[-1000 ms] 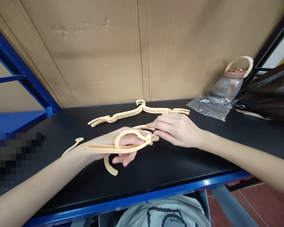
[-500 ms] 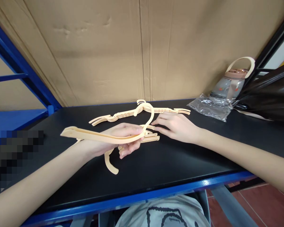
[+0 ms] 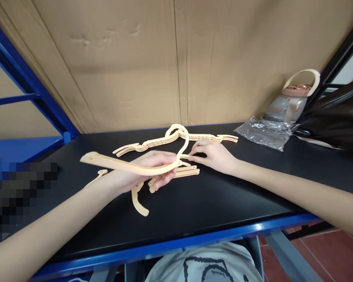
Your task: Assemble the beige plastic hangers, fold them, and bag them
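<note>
My left hand is closed around a beige plastic clothes hanger, held above the tabletop. Its hook curves upward past my fingertips and one long arm points left over my wrist. My right hand pinches the tip of a thin beige hanger piece just right of the hook's base; whether that piece is joined to the hanger, I cannot tell. Under and beside my left hand lie loose straight hanger pieces and a curved piece. Behind both hands rests a stack of hangers.
A black tabletop with a blue front edge carries everything. At the back right stand a clear water bottle with a looped handle and a crumpled plastic bag. Cardboard closes off the rear, and a blue frame rises at left.
The hanger in my left hand has shifted slightly, its hook now lower against the stack. My right fingertips have moved a little left and closed on the thin piece.
</note>
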`<state>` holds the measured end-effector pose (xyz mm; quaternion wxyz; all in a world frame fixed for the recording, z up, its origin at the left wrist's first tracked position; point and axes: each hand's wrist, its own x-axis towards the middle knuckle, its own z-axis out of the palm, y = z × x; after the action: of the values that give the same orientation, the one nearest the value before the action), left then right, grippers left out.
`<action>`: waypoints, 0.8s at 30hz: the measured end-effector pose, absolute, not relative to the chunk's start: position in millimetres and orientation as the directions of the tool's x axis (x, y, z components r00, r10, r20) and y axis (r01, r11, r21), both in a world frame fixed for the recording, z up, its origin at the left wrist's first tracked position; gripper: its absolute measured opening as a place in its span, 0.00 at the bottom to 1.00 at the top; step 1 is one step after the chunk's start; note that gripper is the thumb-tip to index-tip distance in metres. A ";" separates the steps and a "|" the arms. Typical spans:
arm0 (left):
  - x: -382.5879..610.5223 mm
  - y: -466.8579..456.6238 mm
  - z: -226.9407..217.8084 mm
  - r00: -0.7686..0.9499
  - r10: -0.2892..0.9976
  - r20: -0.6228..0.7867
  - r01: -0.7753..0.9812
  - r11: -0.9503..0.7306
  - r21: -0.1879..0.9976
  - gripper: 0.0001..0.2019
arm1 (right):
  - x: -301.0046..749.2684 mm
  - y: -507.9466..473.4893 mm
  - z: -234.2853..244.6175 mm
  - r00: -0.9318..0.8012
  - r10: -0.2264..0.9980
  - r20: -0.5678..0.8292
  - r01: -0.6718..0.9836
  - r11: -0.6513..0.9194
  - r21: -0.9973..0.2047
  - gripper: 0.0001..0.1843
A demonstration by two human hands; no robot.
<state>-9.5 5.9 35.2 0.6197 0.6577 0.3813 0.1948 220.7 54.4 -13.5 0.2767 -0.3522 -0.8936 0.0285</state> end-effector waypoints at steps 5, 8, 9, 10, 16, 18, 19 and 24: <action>-13.1 10.6 29.7 0.652 0.730 -0.206 0.163 0.130 0.978 0.15 | 227.9 66.3 -14.0 -0.435 0.709 0.555 0.629 0.681 -0.376 0.07; -13.4 12.4 29.7 0.611 0.763 -0.208 0.148 0.148 0.978 0.14 | 233.5 71.4 -12.9 -0.403 0.744 0.533 0.644 0.644 -0.413 0.07; -13.0 12.6 30.2 0.596 0.775 -0.211 0.156 0.145 0.977 0.13 | 234.8 72.2 -12.5 -0.425 0.751 0.506 0.648 0.643 -0.410 0.07; -12.6 12.5 30.9 0.585 0.784 -0.210 0.166 0.138 0.976 0.13 | 235.9 72.4 -12.1 -0.454 0.753 0.476 0.654 0.645 -0.395 0.08; -11.9 8.2 35.1 0.513 0.843 -0.164 0.179 0.082 0.980 0.14 | 241.2 68.0 -8.6 -0.593 0.725 0.350 0.689 0.682 -0.245 0.09; -12.1 7.0 37.0 0.474 0.867 -0.156 0.185 0.075 0.980 0.15 | 241.0 66.0 -6.8 -0.574 0.743 0.345 0.718 0.659 -0.226 0.08; -12.2 6.8 37.9 0.467 0.871 -0.154 0.186 0.074 0.980 0.15 | 240.3 64.9 -5.9 -0.550 0.760 0.346 0.736 0.637 -0.231 0.07; -12.6 7.7 40.4 0.443 0.879 -0.178 0.155 0.121 0.981 0.18 | 235.6 61.0 -1.9 -0.380 0.841 0.386 0.703 0.534 -0.471 0.06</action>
<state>-12.6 7.7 40.4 0.6086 0.5926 0.4358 0.2973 235.6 61.0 -1.9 0.3004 -0.4690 -0.8225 0.1149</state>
